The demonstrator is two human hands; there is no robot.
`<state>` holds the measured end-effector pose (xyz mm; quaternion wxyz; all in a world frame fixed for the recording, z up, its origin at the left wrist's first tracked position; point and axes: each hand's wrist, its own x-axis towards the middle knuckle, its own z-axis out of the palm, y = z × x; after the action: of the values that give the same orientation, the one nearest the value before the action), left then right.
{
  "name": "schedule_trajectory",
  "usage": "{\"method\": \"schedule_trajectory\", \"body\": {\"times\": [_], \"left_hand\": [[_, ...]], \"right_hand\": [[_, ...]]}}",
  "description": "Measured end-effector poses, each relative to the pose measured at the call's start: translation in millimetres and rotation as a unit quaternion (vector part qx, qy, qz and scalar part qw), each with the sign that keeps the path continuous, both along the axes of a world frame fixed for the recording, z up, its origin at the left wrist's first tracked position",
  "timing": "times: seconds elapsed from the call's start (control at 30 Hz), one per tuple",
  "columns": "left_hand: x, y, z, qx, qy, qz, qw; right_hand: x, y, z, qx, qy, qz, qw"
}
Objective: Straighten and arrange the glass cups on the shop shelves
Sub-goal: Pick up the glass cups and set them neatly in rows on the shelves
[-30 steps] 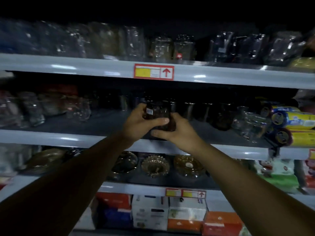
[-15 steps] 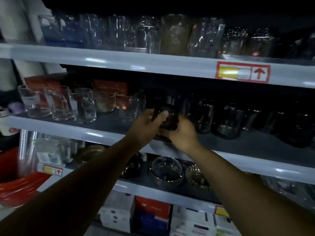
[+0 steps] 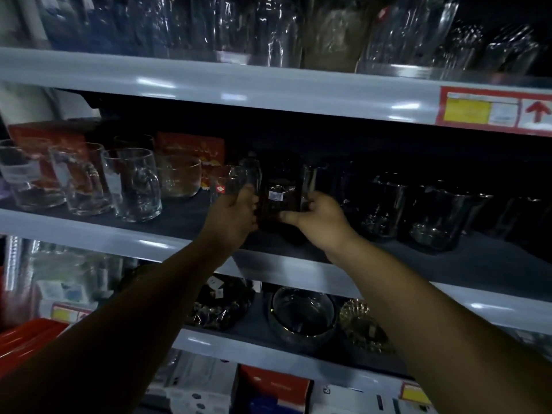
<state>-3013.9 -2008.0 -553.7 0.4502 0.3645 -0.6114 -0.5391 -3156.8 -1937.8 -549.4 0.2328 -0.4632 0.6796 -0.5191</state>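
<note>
One dark glass cup (image 3: 280,189) held at the middle shelf (image 3: 119,234), between a clear cup (image 3: 236,177) and dark glasses (image 3: 385,210) | left hand (image 3: 236,213) grips its left side, right hand (image 3: 319,218) its right | step: seating it in line | next: likely square it, release gently.

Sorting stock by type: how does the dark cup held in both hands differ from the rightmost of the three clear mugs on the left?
The dark cup is tinted almost black; the clear mug is colourless. The clear mug has a side handle; none shows on the dark cup. The left hand and right hand grip the dark cup; the clear mug stands untouched. Both are upright glass.
</note>
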Motion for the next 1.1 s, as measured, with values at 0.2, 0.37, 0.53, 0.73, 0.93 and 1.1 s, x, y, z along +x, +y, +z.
{"method": "schedule_trajectory", "body": {"times": [0.2, 0.37, 0.53, 0.73, 0.93, 1.1], "left_hand": [[42, 3, -24, -0.181, -0.105, 0.023, 0.978], [56, 2, -22, -0.362, -0.237, 0.004, 0.901], [72, -20, -33, -0.368, -0.235, 0.099, 0.894], [71, -32, -50, -0.389, -0.285, 0.189, 0.856], [77, -42, -62, -0.447, -0.269, 0.192, 0.831], [75, -46, -65, -0.474, -0.258, 0.212, 0.814]], "right_hand": [[-4, 40, 11, -0.017, -0.236, 0.028, 0.971], [19, 20, 0, -0.011, -0.043, 0.001, 0.999], [24, -15, -10, -0.003, 0.043, -0.087, 0.995], [14, -39, -13, 0.004, 0.068, -0.107, 0.992], [-3, -67, -12, -0.001, 0.053, -0.136, 0.989], [-6, -79, -13, -0.008, 0.036, -0.137, 0.990]]}}
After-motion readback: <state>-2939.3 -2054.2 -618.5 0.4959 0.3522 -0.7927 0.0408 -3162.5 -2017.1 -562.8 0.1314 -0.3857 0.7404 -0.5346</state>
